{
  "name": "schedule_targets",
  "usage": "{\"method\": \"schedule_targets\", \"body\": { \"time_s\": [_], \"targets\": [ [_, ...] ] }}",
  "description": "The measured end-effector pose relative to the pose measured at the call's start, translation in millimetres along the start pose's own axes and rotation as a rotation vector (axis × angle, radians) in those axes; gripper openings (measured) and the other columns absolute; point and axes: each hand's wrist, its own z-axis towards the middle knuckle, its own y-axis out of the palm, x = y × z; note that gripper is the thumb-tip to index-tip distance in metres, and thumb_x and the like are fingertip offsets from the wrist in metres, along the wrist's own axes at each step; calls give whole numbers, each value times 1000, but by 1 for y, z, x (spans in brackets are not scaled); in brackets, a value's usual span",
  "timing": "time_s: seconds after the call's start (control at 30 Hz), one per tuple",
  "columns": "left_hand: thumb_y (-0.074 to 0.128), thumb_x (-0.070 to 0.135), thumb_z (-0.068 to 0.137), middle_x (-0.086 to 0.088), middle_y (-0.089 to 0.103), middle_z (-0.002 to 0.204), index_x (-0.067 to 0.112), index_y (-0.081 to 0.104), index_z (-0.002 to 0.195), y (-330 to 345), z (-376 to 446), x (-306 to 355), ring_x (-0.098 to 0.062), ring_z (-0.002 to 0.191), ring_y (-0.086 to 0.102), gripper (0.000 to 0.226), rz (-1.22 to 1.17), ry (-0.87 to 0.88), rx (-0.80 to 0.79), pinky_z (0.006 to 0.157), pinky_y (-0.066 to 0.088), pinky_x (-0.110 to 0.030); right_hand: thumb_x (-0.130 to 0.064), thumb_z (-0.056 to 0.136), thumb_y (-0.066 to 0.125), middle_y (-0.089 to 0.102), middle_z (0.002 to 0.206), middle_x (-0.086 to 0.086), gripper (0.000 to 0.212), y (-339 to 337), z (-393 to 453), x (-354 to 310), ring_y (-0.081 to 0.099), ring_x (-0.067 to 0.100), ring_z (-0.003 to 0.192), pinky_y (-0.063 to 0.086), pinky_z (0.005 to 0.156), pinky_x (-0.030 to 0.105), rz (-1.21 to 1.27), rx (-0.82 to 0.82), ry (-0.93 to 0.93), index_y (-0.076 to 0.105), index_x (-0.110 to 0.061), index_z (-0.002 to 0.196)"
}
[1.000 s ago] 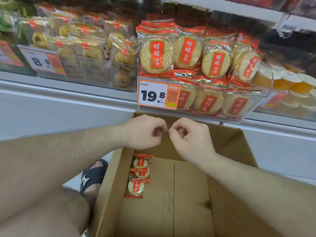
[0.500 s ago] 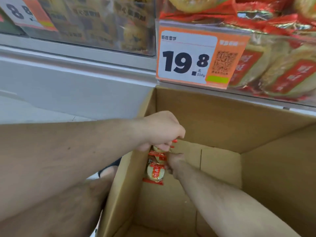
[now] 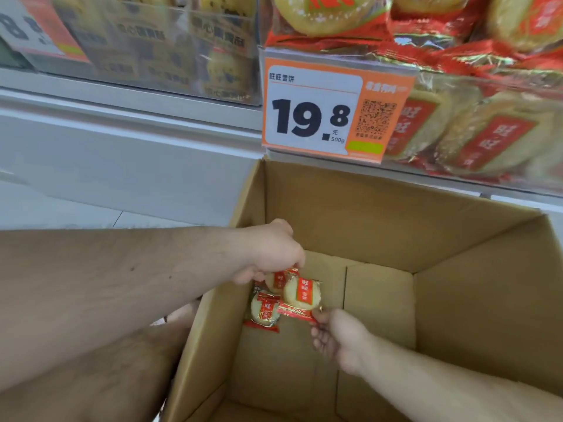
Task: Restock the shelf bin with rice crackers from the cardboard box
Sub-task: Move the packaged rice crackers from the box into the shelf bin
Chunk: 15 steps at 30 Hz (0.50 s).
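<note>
Cracker packet [image 3: 301, 293] in both hands' grip.

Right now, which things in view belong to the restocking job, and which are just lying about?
Job: cardboard box; rice cracker packs in it, held by left hand and right hand; shelf bin of crackers.

Not the job: 19.8 price tag; neighbouring snack bin.

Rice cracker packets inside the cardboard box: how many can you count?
3. One under the left hand at, one pinched by the right hand at, one lower by the box wall. Others may be hidden.
</note>
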Motion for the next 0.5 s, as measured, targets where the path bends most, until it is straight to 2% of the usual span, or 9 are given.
{"method": "schedule_targets", "body": {
  "time_s": [0.1, 0.17, 0.23, 0.27, 0.33, 0.43, 0.5],
  "targets": [
    [65, 19, 88, -4, 47, 135, 38, 23, 147, 3, -1, -3, -24, 119, 48, 75, 22, -19, 3, 91, 43, -38, -5, 97, 52, 60, 58, 1, 11, 9, -34, -1, 51, 10, 47, 40, 54, 24, 116, -203, -36, 56, -13, 90],
    [66, 13, 85, -5, 54, 128, 41, 29, 143, 4, 1, -5, -24, 108, 57, 74, -20, -2, 35, 81, 47, -36, -3, 95, 51, 61, 61, 4, 14, 21, -52, -13, 52, 12, 48, 42, 54, 24, 158, -334, -69, 58, -12, 87],
    [64, 3, 83, -5, 58, 117, 39, 44, 134, 3, 1, -5, -20, 89, 61, 65, -35, 66, 108, 65, 47, -26, -5, 89, 50, 61, 65, 8, 19, 30, -57, -26, 53, 16, 50, 44, 55, 26, 190, -415, -90, 64, -9, 77],
    [62, 0, 84, -4, 58, 113, 37, 50, 128, 2, -1, -4, -17, 83, 60, 59, -8, 108, 141, 57, 45, -21, -9, 82, 48, 61, 67, 10, 19, 32, -52, -31, 53, 18, 51, 44, 56, 28, 204, -404, -98, 65, -7, 75],
    [57, -4, 85, 0, 58, 107, 37, 57, 117, 0, -4, -2, -12, 77, 57, 51, 87, 174, 194, 44, 40, -16, -15, 79, 44, 61, 68, 10, 21, 32, -28, -38, 53, 20, 53, 42, 57, 29, 190, -236, -120, 63, -6, 79],
    [52, -5, 87, 4, 57, 100, 39, 58, 112, -3, -4, 0, -12, 69, 54, 50, 172, 216, 209, 35, 34, -14, -20, 94, 43, 59, 67, 5, 21, 31, 21, -43, 50, 17, 53, 37, 55, 26, 35, 56, -108, 57, -13, 80],
    [53, -4, 87, 5, 56, 98, 39, 58, 111, -5, -3, 0, -12, 66, 53, 50, 172, 213, 202, 35, 33, -14, -25, 99, 42, 62, 72, 5, 26, 37, 52, -45, 52, 16, 56, 39, 55, 24, 32, 91, -63, 58, -15, 81]
  ]
}}
